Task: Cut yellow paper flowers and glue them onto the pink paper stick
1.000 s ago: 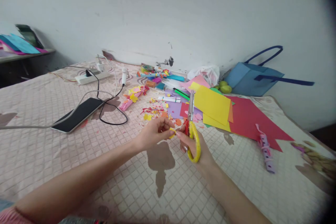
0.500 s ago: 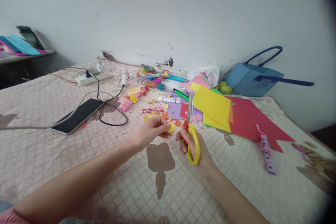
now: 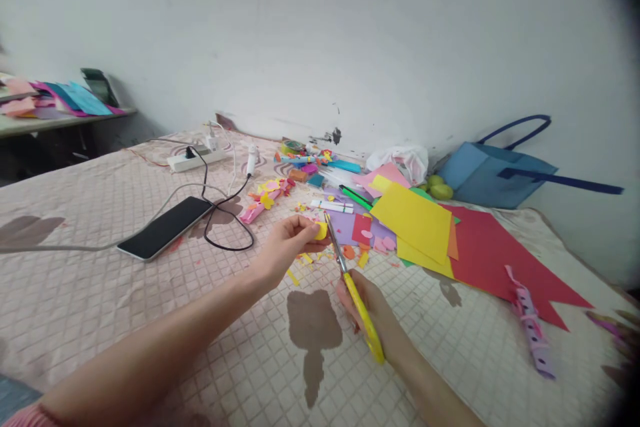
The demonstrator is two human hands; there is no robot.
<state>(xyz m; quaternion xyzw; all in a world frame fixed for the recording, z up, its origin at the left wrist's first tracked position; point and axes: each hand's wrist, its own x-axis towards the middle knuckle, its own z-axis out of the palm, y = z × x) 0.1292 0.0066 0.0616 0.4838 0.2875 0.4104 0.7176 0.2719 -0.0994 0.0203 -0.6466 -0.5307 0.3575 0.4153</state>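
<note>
A small piece of yellow paper (image 3: 321, 231) is pinched between the thumb and fingers of my left hand (image 3: 291, 243). My right hand (image 3: 367, 300) is wrapped round the yellow handles of a pair of scissors (image 3: 356, 297). The metal blades point up and to the left, with their tips at the right edge of the yellow piece. Whether the blades touch the paper I cannot tell. Small paper scraps (image 3: 313, 259) in yellow, orange and red lie on the cloth just beyond and below my hands.
Coloured sheets, with a yellow sheet (image 3: 415, 220) over a red sheet (image 3: 500, 260), lie to the right. A blue bag (image 3: 493, 177) leans by the wall. On the left are a black phone (image 3: 165, 230), cables and a power strip (image 3: 197, 159). A purple paper roll (image 3: 533, 330) lies far right.
The scissors have swung from upright to tilted left, bringing their tips to the yellow piece. My left hand has turned the piece slightly upward. The view has shifted left.
</note>
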